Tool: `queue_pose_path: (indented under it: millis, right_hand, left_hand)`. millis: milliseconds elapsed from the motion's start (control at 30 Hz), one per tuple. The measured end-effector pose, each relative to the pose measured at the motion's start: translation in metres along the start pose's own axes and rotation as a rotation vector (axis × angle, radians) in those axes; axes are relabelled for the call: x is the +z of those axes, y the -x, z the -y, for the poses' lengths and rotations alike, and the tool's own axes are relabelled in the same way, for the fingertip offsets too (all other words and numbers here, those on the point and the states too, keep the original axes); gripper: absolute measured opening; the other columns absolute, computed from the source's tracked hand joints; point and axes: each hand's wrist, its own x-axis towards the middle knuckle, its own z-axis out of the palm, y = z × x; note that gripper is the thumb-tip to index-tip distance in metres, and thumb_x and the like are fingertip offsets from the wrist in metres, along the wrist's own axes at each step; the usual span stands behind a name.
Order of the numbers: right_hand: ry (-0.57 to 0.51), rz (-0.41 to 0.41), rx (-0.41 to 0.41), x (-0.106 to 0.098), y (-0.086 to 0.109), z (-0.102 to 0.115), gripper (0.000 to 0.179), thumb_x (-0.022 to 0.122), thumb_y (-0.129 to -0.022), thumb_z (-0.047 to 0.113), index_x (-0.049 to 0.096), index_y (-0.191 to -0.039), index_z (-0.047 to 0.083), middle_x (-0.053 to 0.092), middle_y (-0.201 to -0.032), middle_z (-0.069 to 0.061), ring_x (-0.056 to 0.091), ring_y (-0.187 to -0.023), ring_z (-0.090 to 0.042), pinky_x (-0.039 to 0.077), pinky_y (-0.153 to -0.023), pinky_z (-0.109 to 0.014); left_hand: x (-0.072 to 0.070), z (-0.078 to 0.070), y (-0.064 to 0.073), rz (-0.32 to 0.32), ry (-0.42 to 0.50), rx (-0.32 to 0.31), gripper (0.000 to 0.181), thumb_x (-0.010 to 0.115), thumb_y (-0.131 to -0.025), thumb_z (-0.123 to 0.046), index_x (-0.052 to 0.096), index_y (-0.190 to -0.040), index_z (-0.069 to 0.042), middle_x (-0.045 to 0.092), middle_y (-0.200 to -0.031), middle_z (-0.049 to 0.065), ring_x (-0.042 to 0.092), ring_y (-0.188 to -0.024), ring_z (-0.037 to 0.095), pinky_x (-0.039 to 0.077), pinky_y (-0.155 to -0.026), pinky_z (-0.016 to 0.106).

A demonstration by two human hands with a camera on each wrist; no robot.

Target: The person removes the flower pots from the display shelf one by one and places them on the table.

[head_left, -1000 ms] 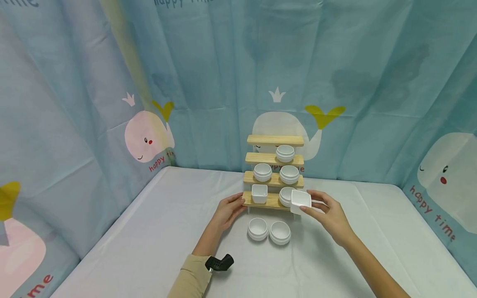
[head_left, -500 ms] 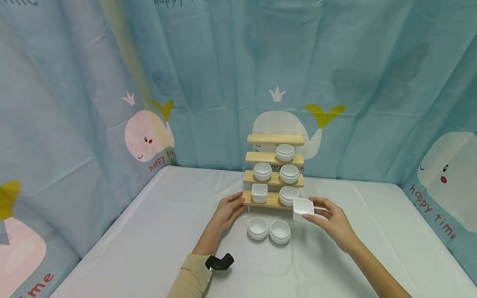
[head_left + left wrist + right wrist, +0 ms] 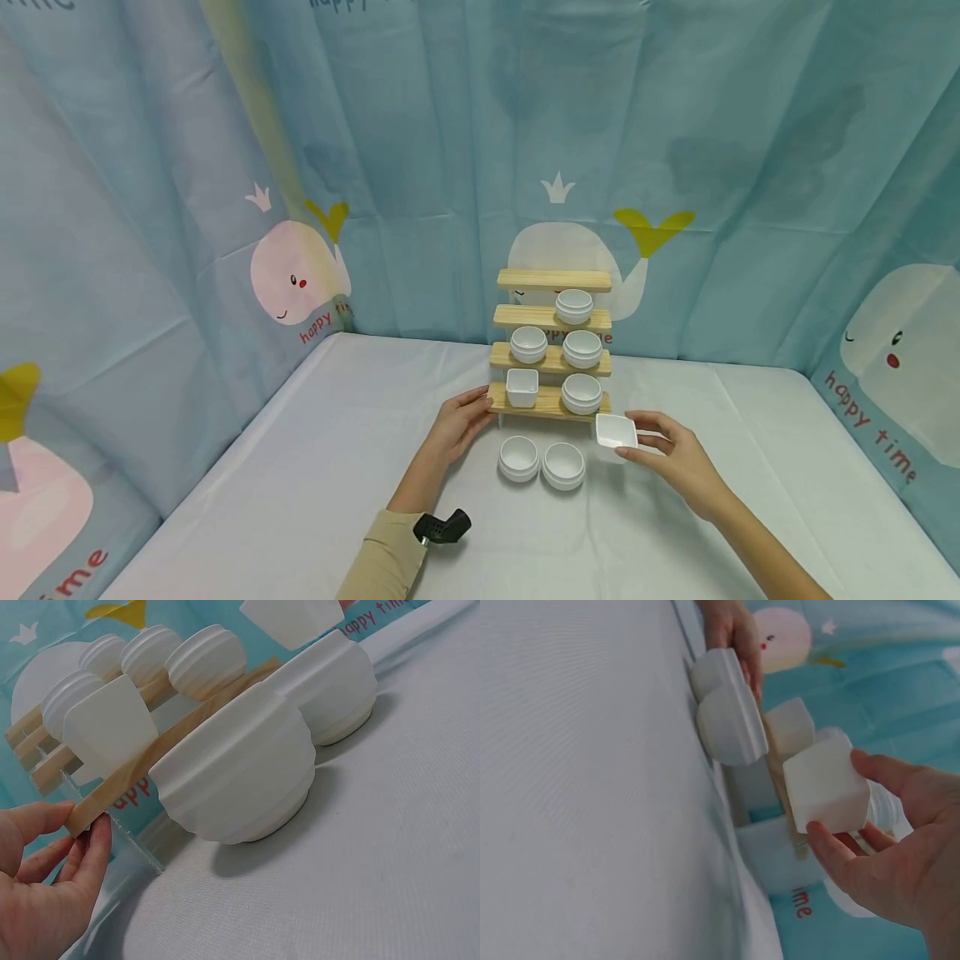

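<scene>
My left hand (image 3: 459, 425) pinches the left end of the lowest wooden board (image 3: 112, 787) of a four-tier stand, thumb on top and fingers beneath in the left wrist view. Between thumb and fingers, my right hand (image 3: 681, 467) holds a square white bowl (image 3: 615, 431) above the table, in front of the stand's lower right corner. On the lowest board stand another square bowl (image 3: 522, 387) at the left and a round ribbed bowl (image 3: 581, 393) at the right. Two round bowls (image 3: 519, 459) sit side by side on the table before the stand.
Higher up, the third board (image 3: 553, 360) carries two round bowls (image 3: 528, 345), and the second one bowl (image 3: 573, 307) at its right; the top board (image 3: 555, 280) is bare. A white cloth (image 3: 322, 433) covers the table. Printed blue curtains (image 3: 420, 167) hang behind and at both sides.
My right hand has moved the square bowl down, slightly right and toward me, away from the lowest board, uncovering the round bowl there. The left hand stays on the board.
</scene>
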Motion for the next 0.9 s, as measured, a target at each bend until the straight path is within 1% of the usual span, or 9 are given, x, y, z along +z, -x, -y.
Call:
queue_pose_path:
  millis: [200, 367, 467, 600, 667, 733, 900]
  right_hand:
    - [-0.031, 0.028, 0.006, -0.001, 0.0, -0.006, 0.064, 0.08, -0.095, 0.013, 0.051, -0.149, -0.003, 0.053, -0.149, -0.024, 0.057, -0.132, -0.042, 0.059, -0.09, -0.021]
    - [-0.048, 0.057, 0.01, 0.0, -0.001, -0.01, 0.066, 0.081, -0.094, 0.013, 0.049, -0.149, -0.004, 0.054, -0.147, -0.024, 0.057, -0.131, -0.04, 0.06, -0.089, -0.023]
    - [-0.054, 0.075, 0.013, -0.001, -0.002, -0.013, 0.067, 0.081, -0.093, 0.012, 0.049, -0.149, -0.005, 0.054, -0.147, -0.024, 0.059, -0.129, -0.036, 0.061, -0.089, -0.024]
    - [-0.055, 0.092, 0.013, -0.002, -0.002, -0.016, 0.067, 0.082, -0.093, 0.012, 0.049, -0.148, -0.007, 0.054, -0.147, -0.026, 0.063, -0.123, -0.025, 0.062, -0.088, -0.024]
    - [-0.059, 0.1, 0.013, -0.002, -0.002, -0.018, 0.067, 0.082, -0.092, 0.011, 0.048, -0.148, -0.008, 0.054, -0.146, -0.027, 0.064, -0.12, -0.022, 0.062, -0.087, -0.024]
    - [-0.065, 0.107, 0.013, -0.002, -0.002, -0.02, 0.067, 0.082, -0.092, 0.011, 0.048, -0.147, -0.009, 0.054, -0.145, -0.028, 0.065, -0.12, -0.023, 0.062, -0.087, -0.024]
    - [-0.063, 0.117, 0.036, -0.001, -0.002, -0.023, 0.069, 0.083, -0.091, 0.011, 0.047, -0.146, -0.011, 0.053, -0.143, -0.03, 0.064, -0.124, -0.035, 0.063, -0.087, -0.025]
  left_hand:
    - [0.0, 0.001, -0.001, 0.001, 0.009, 0.002, 0.045, 0.056, -0.107, 0.004, 0.047, -0.15, 0.014, 0.05, -0.149, 0.035, 0.065, -0.117, 0.024, 0.057, -0.108, 0.036]
    - [0.0, 0.001, 0.0, 0.0, 0.009, -0.001, 0.045, 0.055, -0.107, 0.004, 0.047, -0.15, 0.014, 0.05, -0.149, 0.035, 0.065, -0.119, 0.025, 0.057, -0.108, 0.035]
    - [0.0, 0.001, 0.0, -0.002, 0.007, -0.004, 0.045, 0.055, -0.107, 0.004, 0.046, -0.15, 0.014, 0.049, -0.15, 0.035, 0.064, -0.121, 0.026, 0.056, -0.108, 0.036]
    - [0.0, 0.0, 0.0, -0.009, 0.014, -0.012, 0.046, 0.056, -0.107, 0.004, 0.045, -0.151, 0.014, 0.049, -0.151, 0.035, 0.064, -0.124, 0.027, 0.055, -0.109, 0.037]
    - [0.001, 0.0, 0.0, -0.013, 0.019, -0.017, 0.047, 0.056, -0.107, 0.004, 0.045, -0.151, 0.013, 0.049, -0.151, 0.034, 0.064, -0.124, 0.027, 0.055, -0.109, 0.037]
    - [0.001, -0.001, 0.0, -0.017, 0.022, -0.022, 0.046, 0.056, -0.107, 0.004, 0.046, -0.151, 0.012, 0.049, -0.151, 0.033, 0.064, -0.123, 0.026, 0.055, -0.109, 0.037]
    - [0.0, 0.0, 0.001, -0.009, 0.024, -0.013, 0.045, 0.055, -0.107, 0.005, 0.047, -0.15, 0.013, 0.049, -0.15, 0.034, 0.064, -0.122, 0.026, 0.056, -0.109, 0.037]
